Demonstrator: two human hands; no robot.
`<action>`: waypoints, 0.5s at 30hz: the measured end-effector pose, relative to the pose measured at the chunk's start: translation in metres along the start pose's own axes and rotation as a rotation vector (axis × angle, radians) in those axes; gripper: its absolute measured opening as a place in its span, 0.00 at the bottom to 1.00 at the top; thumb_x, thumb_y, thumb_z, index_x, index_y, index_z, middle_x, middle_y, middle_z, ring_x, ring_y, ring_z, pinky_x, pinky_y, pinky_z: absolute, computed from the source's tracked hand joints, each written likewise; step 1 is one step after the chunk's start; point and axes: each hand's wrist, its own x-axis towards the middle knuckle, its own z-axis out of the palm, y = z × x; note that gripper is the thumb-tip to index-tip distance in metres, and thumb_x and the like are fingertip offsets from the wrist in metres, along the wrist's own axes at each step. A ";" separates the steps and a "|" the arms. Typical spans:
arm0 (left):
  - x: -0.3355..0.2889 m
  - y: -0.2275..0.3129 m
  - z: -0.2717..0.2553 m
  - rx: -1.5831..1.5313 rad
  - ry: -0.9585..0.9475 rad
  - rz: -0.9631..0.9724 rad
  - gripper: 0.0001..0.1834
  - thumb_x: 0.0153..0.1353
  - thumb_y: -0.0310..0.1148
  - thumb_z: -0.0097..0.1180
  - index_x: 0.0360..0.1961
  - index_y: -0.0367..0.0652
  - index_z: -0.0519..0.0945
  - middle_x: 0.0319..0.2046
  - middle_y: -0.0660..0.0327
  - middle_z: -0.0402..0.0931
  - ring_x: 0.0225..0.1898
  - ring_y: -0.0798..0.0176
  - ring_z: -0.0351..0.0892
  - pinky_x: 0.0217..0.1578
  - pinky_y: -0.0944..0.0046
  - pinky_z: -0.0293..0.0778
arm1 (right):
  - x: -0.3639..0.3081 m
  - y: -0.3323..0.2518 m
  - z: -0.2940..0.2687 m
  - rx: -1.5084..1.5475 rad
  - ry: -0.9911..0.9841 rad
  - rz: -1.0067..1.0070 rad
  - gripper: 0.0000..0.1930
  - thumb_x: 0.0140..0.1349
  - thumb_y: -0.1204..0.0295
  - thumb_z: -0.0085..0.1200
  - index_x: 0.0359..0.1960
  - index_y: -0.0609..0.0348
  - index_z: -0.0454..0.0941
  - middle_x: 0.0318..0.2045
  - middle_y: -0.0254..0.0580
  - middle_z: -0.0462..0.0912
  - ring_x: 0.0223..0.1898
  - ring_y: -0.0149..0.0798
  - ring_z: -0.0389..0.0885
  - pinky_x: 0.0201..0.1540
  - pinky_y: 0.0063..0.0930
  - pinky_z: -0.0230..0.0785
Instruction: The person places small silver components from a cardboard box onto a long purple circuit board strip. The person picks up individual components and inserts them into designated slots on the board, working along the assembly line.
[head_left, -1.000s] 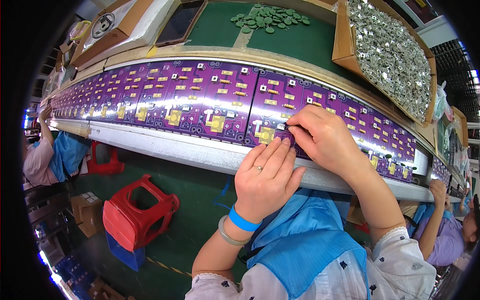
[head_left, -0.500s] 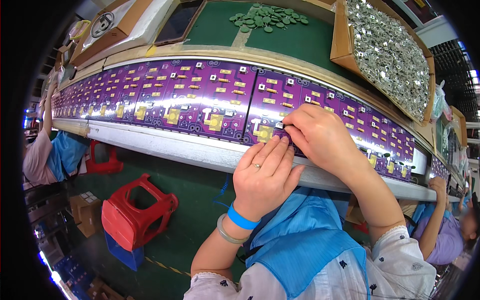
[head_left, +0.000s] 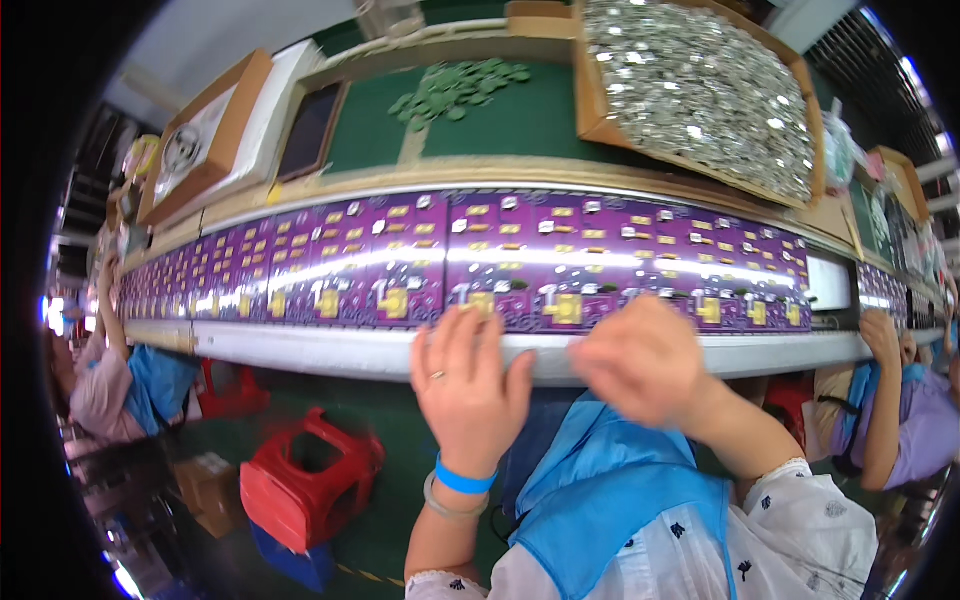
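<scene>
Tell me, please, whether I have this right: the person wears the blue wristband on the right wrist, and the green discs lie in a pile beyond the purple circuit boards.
The side is wrong: the head view shows the blue wristband on the wrist of the left hand. The green discs do lie in a pile beyond the purple circuit boards.

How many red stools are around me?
2 clearly: a near red stool left of your left forearm, and a farther red stool beside the co-worker at far left. A red shape beyond your right forearm, partly hidden, may be another.
</scene>
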 end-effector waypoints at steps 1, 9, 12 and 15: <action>0.001 0.002 -0.002 0.060 -0.003 -0.041 0.21 0.60 0.39 0.62 0.50 0.36 0.82 0.52 0.51 0.79 0.60 0.49 0.74 0.67 0.41 0.58 | -0.012 -0.007 0.002 0.015 -0.026 -0.020 0.10 0.50 0.76 0.67 0.36 0.55 0.84 0.32 0.36 0.82 0.32 0.39 0.81 0.32 0.33 0.70; 0.000 0.008 0.001 0.159 -0.064 0.098 0.22 0.64 0.43 0.59 0.49 0.34 0.83 0.49 0.51 0.82 0.58 0.51 0.77 0.69 0.40 0.56 | -0.071 -0.024 0.023 0.181 0.014 -0.001 0.08 0.56 0.73 0.66 0.36 0.57 0.82 0.30 0.34 0.78 0.30 0.36 0.76 0.35 0.31 0.65; 0.002 0.016 0.005 0.141 -0.082 0.143 0.23 0.64 0.44 0.59 0.49 0.34 0.83 0.49 0.51 0.82 0.57 0.51 0.78 0.69 0.40 0.56 | -0.076 -0.024 0.019 0.181 0.027 0.010 0.08 0.56 0.73 0.65 0.36 0.57 0.82 0.29 0.35 0.77 0.31 0.37 0.76 0.35 0.31 0.66; 0.005 0.029 0.007 0.115 -0.112 0.184 0.22 0.64 0.44 0.58 0.49 0.35 0.83 0.49 0.51 0.82 0.57 0.50 0.78 0.69 0.39 0.56 | -0.081 -0.022 0.006 0.182 0.016 0.041 0.09 0.57 0.74 0.65 0.38 0.60 0.83 0.32 0.36 0.80 0.32 0.36 0.78 0.35 0.32 0.68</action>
